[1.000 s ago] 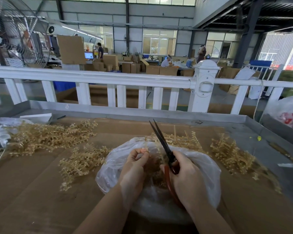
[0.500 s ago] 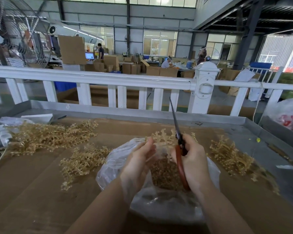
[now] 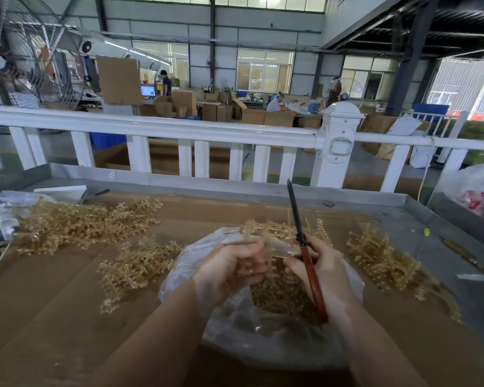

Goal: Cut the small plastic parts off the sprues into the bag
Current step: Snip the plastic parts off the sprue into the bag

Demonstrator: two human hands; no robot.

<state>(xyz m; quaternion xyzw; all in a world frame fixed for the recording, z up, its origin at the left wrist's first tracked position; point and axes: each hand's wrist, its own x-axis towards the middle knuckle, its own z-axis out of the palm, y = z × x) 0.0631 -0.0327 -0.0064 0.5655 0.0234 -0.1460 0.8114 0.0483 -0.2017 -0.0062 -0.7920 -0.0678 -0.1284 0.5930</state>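
A: What is being held at the centre of the frame?

B: A tan plastic sprue with small branching parts point(image 3: 266, 229) is being gripped by the left hand point(image 3: 232, 270), its fingers curled round the stem just over the mouth of the clear, crumpled plastic bag point(image 3: 235, 328). The sprue's upper end is being kept above the bag's far rim.

A: And the right hand?

B: The right hand point(image 3: 323, 270) is being wrapped round the reddish-brown handles of the dark-bladed scissors point(image 3: 305, 255). The blades are being pointed up toward the upper middle of the frame and appear closed together. The handles are being held over the bag's right side.

A: Where are the cut parts being collected?

B: A heap of small tan pieces point(image 3: 282, 297) is being held inside the bag, between the two hands, in the lower centre.

A: What else is being shown?

B: Loose tan sprues are being left on the brown cardboard-covered table point(image 3: 53, 303): a long pile at the left point(image 3: 76, 224), a smaller cluster left of the bag point(image 3: 136, 265), and a heap at the right point(image 3: 383, 258). A white railing point(image 3: 179, 129) is being seen across the middle behind the table.
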